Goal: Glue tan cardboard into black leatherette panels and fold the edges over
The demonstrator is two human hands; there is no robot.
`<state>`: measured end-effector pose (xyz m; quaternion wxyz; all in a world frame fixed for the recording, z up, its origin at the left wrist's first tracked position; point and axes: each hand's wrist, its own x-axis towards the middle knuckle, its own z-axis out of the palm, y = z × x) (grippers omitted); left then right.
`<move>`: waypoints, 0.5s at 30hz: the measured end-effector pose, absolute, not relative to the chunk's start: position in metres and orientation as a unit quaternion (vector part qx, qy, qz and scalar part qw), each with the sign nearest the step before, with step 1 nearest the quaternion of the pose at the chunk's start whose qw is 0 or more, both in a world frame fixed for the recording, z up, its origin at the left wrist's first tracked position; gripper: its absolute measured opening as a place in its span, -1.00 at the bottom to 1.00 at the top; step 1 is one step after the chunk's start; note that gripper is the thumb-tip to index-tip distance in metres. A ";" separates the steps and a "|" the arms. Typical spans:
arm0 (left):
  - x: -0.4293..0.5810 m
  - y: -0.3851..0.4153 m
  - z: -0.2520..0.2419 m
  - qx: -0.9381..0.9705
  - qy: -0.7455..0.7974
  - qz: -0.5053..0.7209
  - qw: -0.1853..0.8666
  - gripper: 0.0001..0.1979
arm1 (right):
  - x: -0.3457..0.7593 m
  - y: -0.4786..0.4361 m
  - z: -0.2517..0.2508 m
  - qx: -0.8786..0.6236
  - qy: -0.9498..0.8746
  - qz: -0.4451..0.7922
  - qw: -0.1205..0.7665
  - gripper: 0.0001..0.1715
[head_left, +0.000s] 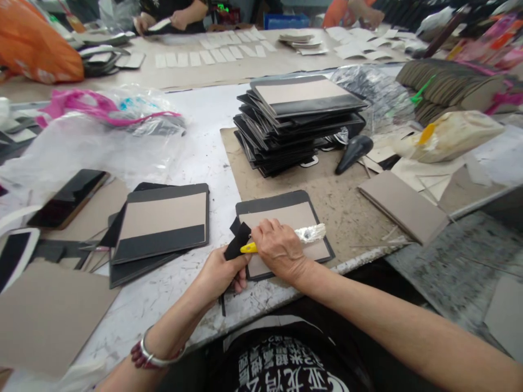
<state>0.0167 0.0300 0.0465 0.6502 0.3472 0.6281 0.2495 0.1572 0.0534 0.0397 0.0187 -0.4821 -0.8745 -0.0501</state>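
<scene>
Yellow-handled gluey brush [312, 233], black flap [237, 243], grey board [286, 214]

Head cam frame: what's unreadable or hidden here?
Head view: brush grip hidden inside right hand.
Head view: black flap lower end covered by left hand.
Head view: cover board near edge hidden under both hands.
Head view: white-framed device cut off by left edge.
Head view: stack count too tight to tell.

Open passage: bare brown cardboard mat [343, 201] between the near black-edged tan panel [281, 211] and the tall stack of black covers [300, 122]; also the white tabletop [216, 169] strip left of it. Obstacles: that stack ahead, grey board slab [402, 204] right, black-and-tan panels [163, 223] left.
</scene>
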 end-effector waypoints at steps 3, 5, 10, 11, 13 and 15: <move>0.018 0.030 0.049 0.342 0.634 0.246 0.649 -0.74 | 0.180 0.055 0.042 -0.490 -0.870 -0.054 0.008 -0.57; 0.019 0.031 0.050 0.340 0.638 0.243 0.647 -0.72 | 0.196 0.058 0.041 -0.505 -0.861 -0.060 -0.003 -0.57; 0.018 0.030 0.046 0.353 0.638 0.235 0.643 -0.72 | 0.231 0.062 0.032 -0.548 -0.827 -0.125 -0.025 -0.59; 0.018 0.029 0.045 0.356 0.639 0.233 0.641 -0.72 | 0.236 0.062 0.030 -0.557 -0.818 -0.139 -0.021 -0.59; 0.019 0.028 0.044 0.360 0.641 0.234 0.635 -0.72 | 0.246 0.063 0.027 -0.571 -0.805 -0.163 -0.015 -0.61; 0.020 0.026 0.043 0.363 0.642 0.246 0.629 -0.74 | 0.255 0.063 0.027 -0.576 -0.797 -0.182 -0.014 -0.63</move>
